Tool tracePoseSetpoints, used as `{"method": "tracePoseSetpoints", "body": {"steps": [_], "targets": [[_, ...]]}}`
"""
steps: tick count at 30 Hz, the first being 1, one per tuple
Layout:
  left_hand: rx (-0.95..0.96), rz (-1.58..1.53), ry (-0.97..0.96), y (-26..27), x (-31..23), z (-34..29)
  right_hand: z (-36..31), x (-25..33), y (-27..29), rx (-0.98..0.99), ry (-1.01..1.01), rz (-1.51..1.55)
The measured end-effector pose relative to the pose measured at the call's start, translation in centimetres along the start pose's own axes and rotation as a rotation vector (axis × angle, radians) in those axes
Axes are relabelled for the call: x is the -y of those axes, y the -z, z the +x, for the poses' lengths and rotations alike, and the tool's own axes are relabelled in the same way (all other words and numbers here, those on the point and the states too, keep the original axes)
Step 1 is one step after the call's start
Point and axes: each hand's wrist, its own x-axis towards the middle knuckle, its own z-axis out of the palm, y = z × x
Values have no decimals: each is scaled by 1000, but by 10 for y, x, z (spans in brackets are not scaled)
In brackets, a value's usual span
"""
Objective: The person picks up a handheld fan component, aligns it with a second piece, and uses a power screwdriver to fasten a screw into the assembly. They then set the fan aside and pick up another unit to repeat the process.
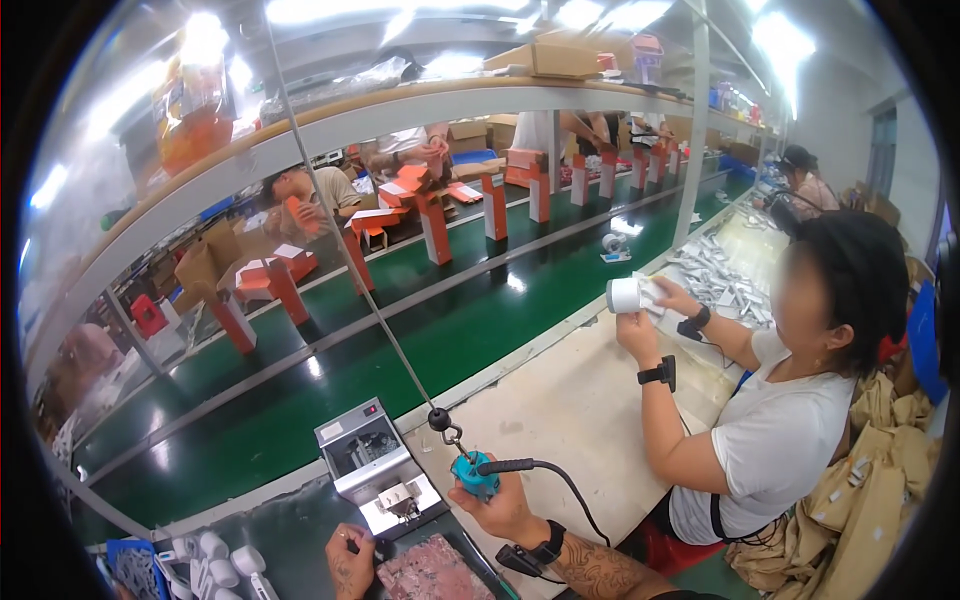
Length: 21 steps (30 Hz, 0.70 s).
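My right hand [503, 508] is wrapped round a teal electric screwdriver [474, 476], which hangs from a hook and cord and has a black cable running off to the right. Low in the view, my left hand [350, 563] has its fingers curled together; a small dark spot shows at the fingertips, too small to name. Between the two hands is the front of a silver screw feeder [385, 470] with an open top. A worn reddish pad [435, 572] lies on the bench just right of my left hand.
White round-headed parts [215, 565] and a blue bin [138, 568] of small pieces sit lower left. Beyond the bench runs a green conveyor [420, 350] with orange-and-white boxes [433, 232]. A co-worker [775, 430] at right holds a white cylindrical part [624, 295] near piled white pieces [720, 275].
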Motion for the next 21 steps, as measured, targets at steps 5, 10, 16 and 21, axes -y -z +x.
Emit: {"method": "tracePoseSetpoints", "body": {"steps": [5, 10, 16, 21], "targets": [[6, 25, -8, 0, 1, 0, 1, -3, -1, -9, 53, 0], [1, 92, -33, 3, 24, 5, 1, -2, -1, -3, 67, -36], [-36, 40, -67, 0, 29, 6, 0, 0, -1, -11, 40, -7], [-143, -31, -76, -8, -2, 1, -1, -2, 0, 12, 18, 22]]}}
